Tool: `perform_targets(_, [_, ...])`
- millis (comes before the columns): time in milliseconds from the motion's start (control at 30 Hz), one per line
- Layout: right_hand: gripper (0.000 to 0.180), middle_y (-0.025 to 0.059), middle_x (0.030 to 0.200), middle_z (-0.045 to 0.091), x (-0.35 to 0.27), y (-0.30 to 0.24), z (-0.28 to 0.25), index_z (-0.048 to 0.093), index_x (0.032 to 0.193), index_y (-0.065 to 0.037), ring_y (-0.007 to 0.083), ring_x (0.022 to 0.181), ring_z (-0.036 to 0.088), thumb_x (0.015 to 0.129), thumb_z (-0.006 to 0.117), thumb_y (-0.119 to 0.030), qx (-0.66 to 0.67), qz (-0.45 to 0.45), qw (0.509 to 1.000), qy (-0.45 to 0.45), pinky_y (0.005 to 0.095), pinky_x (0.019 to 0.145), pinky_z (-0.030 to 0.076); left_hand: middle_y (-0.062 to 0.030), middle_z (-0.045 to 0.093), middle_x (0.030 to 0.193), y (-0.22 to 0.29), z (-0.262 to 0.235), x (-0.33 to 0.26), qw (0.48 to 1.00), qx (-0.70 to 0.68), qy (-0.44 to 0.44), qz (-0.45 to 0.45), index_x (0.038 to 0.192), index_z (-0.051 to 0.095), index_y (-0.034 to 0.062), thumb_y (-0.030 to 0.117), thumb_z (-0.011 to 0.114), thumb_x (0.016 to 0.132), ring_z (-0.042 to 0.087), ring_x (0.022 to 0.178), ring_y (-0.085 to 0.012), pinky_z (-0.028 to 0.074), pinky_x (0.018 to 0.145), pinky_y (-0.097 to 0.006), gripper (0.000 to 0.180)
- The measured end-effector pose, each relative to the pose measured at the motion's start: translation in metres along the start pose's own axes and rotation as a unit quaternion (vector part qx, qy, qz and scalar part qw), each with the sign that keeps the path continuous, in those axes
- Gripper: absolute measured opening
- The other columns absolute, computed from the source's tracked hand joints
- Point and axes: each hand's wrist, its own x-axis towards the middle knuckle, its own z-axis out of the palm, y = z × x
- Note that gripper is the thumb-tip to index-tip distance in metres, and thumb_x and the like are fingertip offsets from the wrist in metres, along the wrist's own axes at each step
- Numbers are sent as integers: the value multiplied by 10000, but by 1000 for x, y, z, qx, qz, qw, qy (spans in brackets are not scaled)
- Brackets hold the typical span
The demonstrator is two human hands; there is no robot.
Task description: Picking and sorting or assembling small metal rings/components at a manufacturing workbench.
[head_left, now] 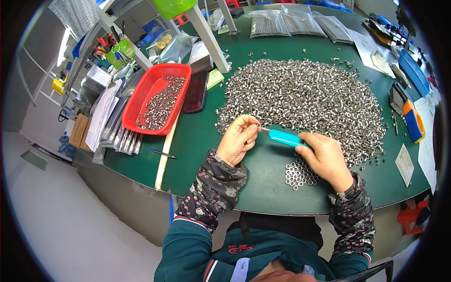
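My right hand [324, 157] is wrapped round the teal handle of a utility knife [286, 138]. Its short metal blade points left and meets the fingertips of my left hand [239, 141]. Thumb and forefinger of that left hand are pinched together; whatever sits between them is too small and covered to make out. Just beyond both hands spreads a large heap of small metal rings [300, 91]. Below my right hand, a small group of rings [299, 175] lies flat in a single layer on the green table [263, 190].
To the left stands a red plastic basket [133, 105] partly filled with rings, beside a dark phone [196, 92]. A pen [162, 153] lies near a wooden strip [165, 162]. Bagged rods [293, 21] line the back; an orange-and-blue tool [413, 122] and blue tray [414, 70] are at right.
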Motion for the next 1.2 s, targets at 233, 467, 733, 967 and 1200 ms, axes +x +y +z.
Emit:
perform_targets(233, [254,121,726,609,2,-2,2,606,935,-61,316,666,601,844,573,-295,33,25,999,-30,416,580,465,-8,513,802,-1,1,0,1000,6,11,9,988,511,38,81,548,898,350,539,-26,255,397,-153,106])
perform_targets(467, [255,127,722,610,2,-1,3,610,922,-61,322,681,599,850,560,-300,70,55,994,-70,421,595,459,-42,560,899,-5,-2,0,1000,-5,-16,19,981,524,34,83,546,899,365,550,-30,273,423,-152,98])
perform_targets(733, [265,123,740,615,2,1,6,620,951,-66,316,685,603,846,569,-305,47,42,997,-33,420,598,463,31,482,713,-10,14,-3,997,-5,60,51,962,545,35,125,582,887,355,531,-29,261,435,-166,123])
perform_targets(967, [259,104,699,589,2,-1,6,621,959,-77,299,647,593,828,594,-299,-16,13,1000,-5,402,564,466,15,483,719,-10,10,-3,998,-22,47,40,964,543,32,125,571,894,366,540,-35,272,429,-162,121])
perform_targets(1200, [242,82,649,522,2,0,8,611,943,-86,276,600,561,780,648,-261,-64,-36,996,58,394,528,450,8,471,722,-11,7,-3,998,-37,38,19,977,531,26,121,548,907,372,551,-41,274,423,-159,120])
